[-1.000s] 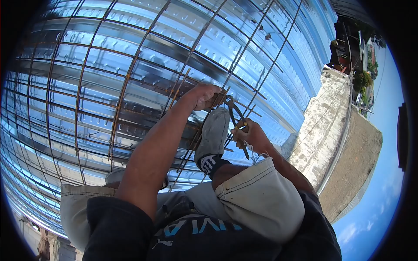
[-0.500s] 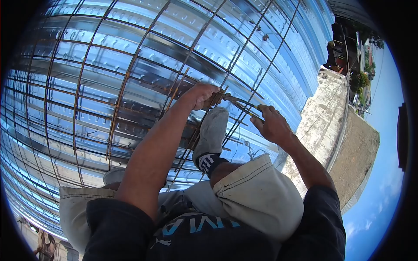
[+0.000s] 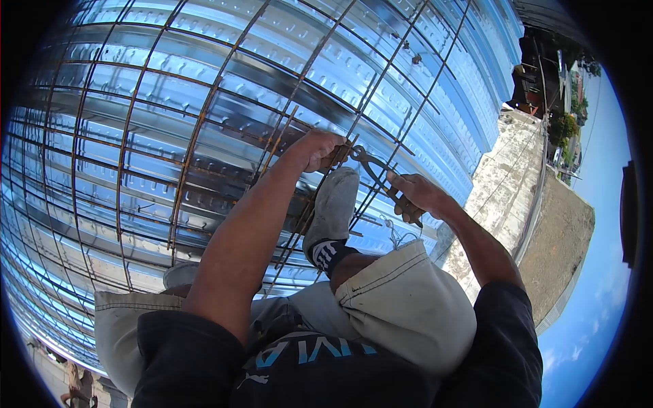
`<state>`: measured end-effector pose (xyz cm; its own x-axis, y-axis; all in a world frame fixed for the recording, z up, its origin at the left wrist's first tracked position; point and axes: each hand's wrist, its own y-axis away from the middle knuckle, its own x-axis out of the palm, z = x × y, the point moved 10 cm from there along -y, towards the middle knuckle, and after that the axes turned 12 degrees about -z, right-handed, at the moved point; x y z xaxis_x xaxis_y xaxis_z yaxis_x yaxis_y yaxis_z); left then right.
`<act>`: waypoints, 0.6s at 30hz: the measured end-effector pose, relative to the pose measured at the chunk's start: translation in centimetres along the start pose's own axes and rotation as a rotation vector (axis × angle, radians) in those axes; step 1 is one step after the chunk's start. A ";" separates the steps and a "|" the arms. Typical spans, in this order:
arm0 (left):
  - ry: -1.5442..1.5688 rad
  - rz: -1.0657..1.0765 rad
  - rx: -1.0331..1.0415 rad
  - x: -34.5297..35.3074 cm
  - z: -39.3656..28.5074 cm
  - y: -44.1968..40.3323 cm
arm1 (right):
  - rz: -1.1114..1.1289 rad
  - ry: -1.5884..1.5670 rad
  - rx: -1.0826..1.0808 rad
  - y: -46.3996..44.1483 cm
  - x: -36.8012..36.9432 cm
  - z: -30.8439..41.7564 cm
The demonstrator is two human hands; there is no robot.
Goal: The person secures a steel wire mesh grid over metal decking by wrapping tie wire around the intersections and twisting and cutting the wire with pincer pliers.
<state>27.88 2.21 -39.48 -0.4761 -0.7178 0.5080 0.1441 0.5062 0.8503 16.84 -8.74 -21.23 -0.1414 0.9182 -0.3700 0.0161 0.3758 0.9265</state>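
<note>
My left hand [image 3: 321,149] is closed on a rusty rebar [image 3: 339,155] where bars meet, just beyond the tip of my grey shoe [image 3: 335,197]. A pair of tying pincers [image 3: 373,167] is in my right hand [image 3: 415,193], its handles spread and its rounded jaws beside that joint. Whether the jaws grip any wire there is too small to tell. Part of the left fingers is hidden behind the hand's back.
A rebar grid [image 3: 197,126] spreads over shiny ribbed metal decking [image 3: 272,41]. Thin loose wires [image 3: 401,234] stick up near my knee. Along the right runs a weathered concrete ledge [image 3: 500,170], with a drop and buildings past it.
The pincers' handles have spread apart, and my right hand has turned and shifted slightly down around them. My left hand stays at the rebar joint.
</note>
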 end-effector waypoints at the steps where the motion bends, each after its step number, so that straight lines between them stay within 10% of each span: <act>1: -0.002 0.004 0.000 0.0 -0.1 0.1 | 0.015 -0.021 0.036 0.5 1.1 -0.3; 6: 0.020 -0.002 0.001 0.0 -0.2 0.3 | 0.420 -0.511 0.223 -0.1 4.8 -2.8; 12: -0.002 -0.034 -0.008 -0.1 -0.1 0.1 | -0.672 0.751 -0.717 1.5 -2.4 2.3; 18: -0.008 -0.008 0.034 -0.5 0.8 -2.3 | -0.460 0.864 -0.288 0.8 -2.2 2.1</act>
<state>27.08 1.80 -41.75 -0.4844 -0.7180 0.4999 0.1105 0.5166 0.8491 19.28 -10.19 -19.82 -0.7416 0.2453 -0.6244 -0.4429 0.5202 0.7303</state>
